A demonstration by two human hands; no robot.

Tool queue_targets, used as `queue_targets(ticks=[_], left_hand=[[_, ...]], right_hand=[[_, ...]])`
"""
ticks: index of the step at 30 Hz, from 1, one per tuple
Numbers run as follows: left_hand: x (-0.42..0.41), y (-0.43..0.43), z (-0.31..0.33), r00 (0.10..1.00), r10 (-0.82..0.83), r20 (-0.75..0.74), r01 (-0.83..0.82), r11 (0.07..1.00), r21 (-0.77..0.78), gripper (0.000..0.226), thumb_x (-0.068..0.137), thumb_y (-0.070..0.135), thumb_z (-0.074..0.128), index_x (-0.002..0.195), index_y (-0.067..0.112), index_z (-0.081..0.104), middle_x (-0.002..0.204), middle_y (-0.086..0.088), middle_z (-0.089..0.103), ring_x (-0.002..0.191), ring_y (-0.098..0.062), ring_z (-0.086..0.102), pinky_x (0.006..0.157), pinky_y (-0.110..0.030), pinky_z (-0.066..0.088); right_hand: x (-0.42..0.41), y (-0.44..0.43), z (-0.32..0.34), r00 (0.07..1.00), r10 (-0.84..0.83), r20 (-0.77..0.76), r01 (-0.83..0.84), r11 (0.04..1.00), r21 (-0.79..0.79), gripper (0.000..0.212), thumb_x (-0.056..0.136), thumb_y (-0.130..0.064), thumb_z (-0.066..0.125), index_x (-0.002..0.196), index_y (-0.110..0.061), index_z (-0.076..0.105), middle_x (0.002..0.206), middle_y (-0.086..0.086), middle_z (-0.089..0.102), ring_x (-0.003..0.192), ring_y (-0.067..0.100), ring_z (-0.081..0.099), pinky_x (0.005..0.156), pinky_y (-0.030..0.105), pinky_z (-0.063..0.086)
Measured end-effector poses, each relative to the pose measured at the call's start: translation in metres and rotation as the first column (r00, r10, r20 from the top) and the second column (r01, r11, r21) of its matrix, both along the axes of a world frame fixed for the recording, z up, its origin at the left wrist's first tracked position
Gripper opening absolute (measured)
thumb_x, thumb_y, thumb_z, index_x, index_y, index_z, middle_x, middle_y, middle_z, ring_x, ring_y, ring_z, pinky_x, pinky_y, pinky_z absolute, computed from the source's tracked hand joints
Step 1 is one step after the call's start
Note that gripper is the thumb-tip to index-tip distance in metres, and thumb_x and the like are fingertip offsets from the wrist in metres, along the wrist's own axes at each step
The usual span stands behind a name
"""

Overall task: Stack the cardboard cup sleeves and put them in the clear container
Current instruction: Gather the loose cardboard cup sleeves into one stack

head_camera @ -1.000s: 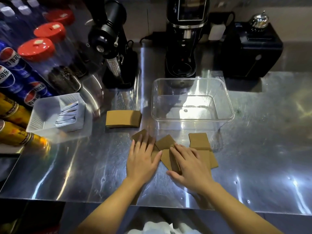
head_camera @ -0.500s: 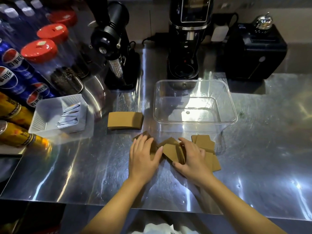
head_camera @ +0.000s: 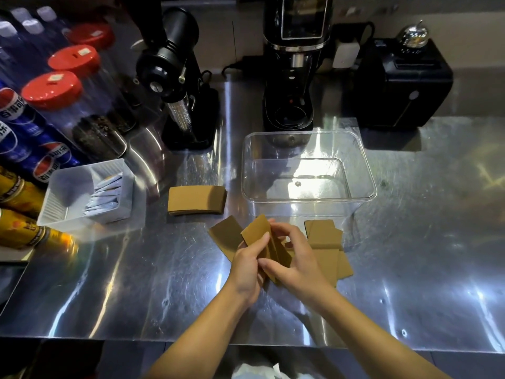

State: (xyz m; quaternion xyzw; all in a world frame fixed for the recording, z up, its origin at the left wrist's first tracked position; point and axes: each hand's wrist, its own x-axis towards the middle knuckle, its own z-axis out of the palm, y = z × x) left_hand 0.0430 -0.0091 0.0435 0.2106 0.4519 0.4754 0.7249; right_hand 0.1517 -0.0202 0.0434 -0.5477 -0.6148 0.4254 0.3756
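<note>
Both hands meet over a scatter of brown cardboard cup sleeves in front of the clear container (head_camera: 366,173), which holds nothing. My left hand (head_camera: 247,265) and my right hand (head_camera: 293,259) together grip a small bunch of sleeves (head_camera: 258,231), lifted and tilted on edge. One loose sleeve (head_camera: 225,233) lies flat just left of the hands. More loose sleeves (head_camera: 326,242) lie overlapped to the right, partly under my right hand. A neat stack of sleeves (head_camera: 196,199) rests apart, left of the container.
A white tray (head_camera: 68,192) with sachets stands at the left, beside cola bottles (head_camera: 16,127), yellow cans (head_camera: 16,228) and red-lidded jars (head_camera: 52,88). Two black coffee grinders (head_camera: 295,77) (head_camera: 177,77) and a black box (head_camera: 401,83) line the back of the steel counter (head_camera: 136,283).
Both hands were flat on the sleeves a second ago. They have since gathered a few sleeves and raised them on edge between the fingers.
</note>
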Motion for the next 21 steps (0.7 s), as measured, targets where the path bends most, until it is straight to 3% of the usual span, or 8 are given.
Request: queue_targets(ticks=[2, 3, 5, 7, 11, 15, 17, 21], left_hand=[[0.002, 0.003, -0.001, 1.000, -0.012, 0.022, 0.012, 1.000, 0.005, 0.028, 0.091, 0.018, 0.048, 0.113, 0.013, 0.063, 0.099, -0.010, 0.068, 0.097, -0.023, 0.064, 0.081, -0.034, 0.054], [0.003, 0.004, -0.001, 0.999, -0.017, 0.031, 0.017, 1.000, 0.007, 0.029, 0.091, 0.018, 0.047, 0.115, 0.012, 0.061, 0.100, -0.012, 0.069, 0.097, -0.024, 0.065, 0.082, -0.035, 0.054], [0.004, 0.008, -0.002, 0.999, -0.005, 0.034, 0.005, 1.000, 0.004, 0.029, 0.090, 0.018, 0.048, 0.113, 0.008, 0.062, 0.100, -0.013, 0.070, 0.095, -0.025, 0.065, 0.083, -0.037, 0.054], [0.006, 0.011, -0.005, 1.000, 0.024, 0.020, -0.024, 1.000, -0.006, 0.023, 0.088, 0.018, 0.052, 0.102, 0.010, 0.068, 0.093, -0.012, 0.072, 0.087, -0.023, 0.066, 0.076, -0.036, 0.055], [0.007, 0.014, -0.011, 0.998, 0.055, 0.021, -0.054, 0.998, -0.037, 0.018, 0.086, 0.019, 0.057, 0.093, 0.009, 0.069, 0.082, -0.011, 0.070, 0.076, -0.023, 0.066, 0.066, -0.033, 0.056], [0.012, 0.016, -0.013, 0.998, 0.061, 0.016, -0.060, 0.996, -0.060, 0.018, 0.086, 0.019, 0.057, 0.093, 0.007, 0.067, 0.079, -0.011, 0.070, 0.071, -0.021, 0.066, 0.060, -0.032, 0.057], [0.013, 0.017, -0.014, 0.999, 0.053, -0.007, -0.054, 0.996, -0.071, 0.016, 0.085, 0.019, 0.058, 0.092, 0.008, 0.067, 0.080, -0.011, 0.070, 0.073, -0.022, 0.066, 0.061, -0.032, 0.056], [0.013, 0.021, -0.013, 0.999, 0.040, -0.013, -0.041, 0.996, -0.078, 0.016, 0.084, 0.020, 0.059, 0.090, 0.008, 0.067, 0.082, -0.012, 0.070, 0.074, -0.023, 0.066, 0.068, -0.035, 0.055]], right_hand=[[0.004, -0.002, 0.002, 0.999, -0.035, 0.024, 0.035, 0.999, 0.014, 0.041, 0.074, -0.036, 0.065, 0.111, -0.032, 0.049, 0.109, -0.009, 0.056, 0.105, 0.006, 0.051, 0.086, 0.010, 0.039], [0.007, -0.003, 0.003, 0.996, -0.074, 0.052, 0.072, 0.997, 0.031, 0.035, 0.075, -0.038, 0.062, 0.108, -0.032, 0.050, 0.106, -0.009, 0.057, 0.101, 0.006, 0.052, 0.084, 0.012, 0.040], [0.015, -0.004, 0.001, 0.962, -0.216, 0.168, 0.194, 0.972, 0.135, 0.026, 0.078, -0.032, 0.061, 0.102, -0.023, 0.056, 0.100, -0.004, 0.060, 0.095, 0.015, 0.055, 0.081, 0.027, 0.045], [0.024, -0.004, -0.003, 0.871, -0.361, 0.333, 0.303, 0.929, 0.215, 0.028, 0.078, -0.026, 0.065, 0.099, -0.009, 0.060, 0.096, 0.008, 0.063, 0.089, 0.027, 0.056, 0.078, 0.041, 0.047], [0.041, -0.002, -0.012, 0.678, -0.332, 0.656, 0.385, 0.920, 0.067, 0.054, 0.076, -0.048, 0.066, 0.104, -0.003, 0.054, 0.103, 0.016, 0.058, 0.096, 0.034, 0.051, 0.084, 0.042, 0.040], [0.047, -0.004, -0.020, 0.534, -0.216, 0.818, 0.425, 0.904, -0.039, 0.084, 0.069, -0.072, 0.052, 0.119, -0.007, 0.041, 0.117, 0.013, 0.052, 0.105, 0.032, 0.048, 0.085, 0.042, 0.037], [0.046, -0.006, -0.022, 0.513, -0.189, 0.838, 0.417, 0.907, -0.051, 0.086, 0.070, -0.074, 0.048, 0.124, -0.009, 0.036, 0.120, 0.012, 0.049, 0.107, 0.031, 0.045, 0.085, 0.043, 0.037], [0.046, -0.001, -0.019, 0.614, -0.210, 0.761, 0.449, 0.886, -0.118, 0.079, 0.074, -0.062, 0.054, 0.127, -0.009, 0.030, 0.127, 0.015, 0.042, 0.114, 0.033, 0.040, 0.090, 0.044, 0.036]])
